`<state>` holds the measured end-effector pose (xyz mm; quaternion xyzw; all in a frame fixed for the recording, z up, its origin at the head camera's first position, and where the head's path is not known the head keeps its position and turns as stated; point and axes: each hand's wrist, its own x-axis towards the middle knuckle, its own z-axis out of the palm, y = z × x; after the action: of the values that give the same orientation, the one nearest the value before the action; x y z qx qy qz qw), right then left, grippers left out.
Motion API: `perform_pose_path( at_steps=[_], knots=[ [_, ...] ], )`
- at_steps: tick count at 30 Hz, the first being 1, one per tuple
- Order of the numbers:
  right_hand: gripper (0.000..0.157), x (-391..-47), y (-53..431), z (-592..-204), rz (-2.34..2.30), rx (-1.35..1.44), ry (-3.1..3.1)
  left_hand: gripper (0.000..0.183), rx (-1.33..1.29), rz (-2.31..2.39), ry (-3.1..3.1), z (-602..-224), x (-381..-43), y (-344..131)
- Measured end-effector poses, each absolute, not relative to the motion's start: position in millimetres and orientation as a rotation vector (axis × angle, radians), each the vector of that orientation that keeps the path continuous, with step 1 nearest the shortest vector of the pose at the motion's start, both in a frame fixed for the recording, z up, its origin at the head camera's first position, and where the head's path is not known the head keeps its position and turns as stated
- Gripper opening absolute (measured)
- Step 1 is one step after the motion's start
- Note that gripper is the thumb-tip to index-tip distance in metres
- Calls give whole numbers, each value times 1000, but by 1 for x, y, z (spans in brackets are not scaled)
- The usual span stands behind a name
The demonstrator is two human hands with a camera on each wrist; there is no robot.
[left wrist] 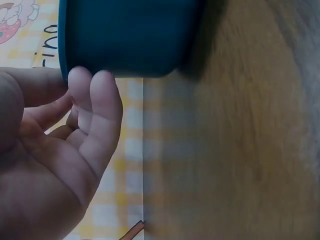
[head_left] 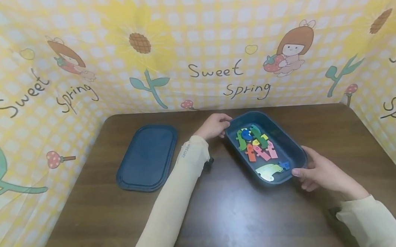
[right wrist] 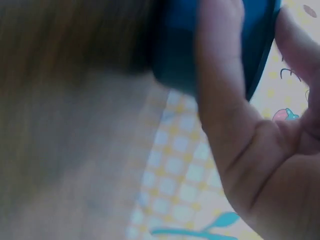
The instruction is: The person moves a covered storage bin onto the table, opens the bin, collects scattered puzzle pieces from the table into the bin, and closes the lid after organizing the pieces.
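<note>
A dark blue rectangular plastic box point(head_left: 285, 152) stands askew on the right half of the table, its inside facing up. Flat coloured pieces lie in it: green ones, pink ones point(head_left: 261, 152), an orange one, some blue and yellow, and a pale shiny green piece point(head_left: 268, 171) near the front end. My left hand point(head_left: 213, 126) pinches the box's far left corner; the left wrist view shows fingertips against the outer wall point(left wrist: 130, 35) and the thumb at the rim. At the near right corner my right hand point(head_left: 323, 171) grips the box, thumb on the rim, fingers outside.
To the left lies a dark blue lid point(head_left: 149, 156), flat on the brown wooden table point(head_left: 220, 219). A yellow checked cloth point(head_left: 206, 33) with flower and girl prints hangs behind the table and along both sides.
</note>
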<state>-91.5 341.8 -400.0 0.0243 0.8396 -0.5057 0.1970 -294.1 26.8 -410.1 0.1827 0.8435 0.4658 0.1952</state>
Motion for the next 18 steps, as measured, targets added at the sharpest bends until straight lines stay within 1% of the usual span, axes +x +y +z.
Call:
perform_pose_path(
  at_steps=[4, 8, 12, 16, 18],
  knots=[
    [101, -96, 335, -400, -1553, 99, 2277, 27, 473, 1363, 2349, -409, -290, 18],
    [97, -102, 333, -398, -1601, 61, 2269, 26, 449, 1386, 2363, -405, -282, 6],
    [94, -107, 331, -397, -1635, 9, 2270, 21, 415, 1391, 2393, -400, -272, -8],
    [88, -114, 327, -394, -1640, -36, 2280, 18, 384, 1370, 2409, -397, -260, -27],
    [84, -118, 324, -393, -1630, -59, 2291, 21, 376, 1341, 2411, -398, -254, -38]
  ],
)
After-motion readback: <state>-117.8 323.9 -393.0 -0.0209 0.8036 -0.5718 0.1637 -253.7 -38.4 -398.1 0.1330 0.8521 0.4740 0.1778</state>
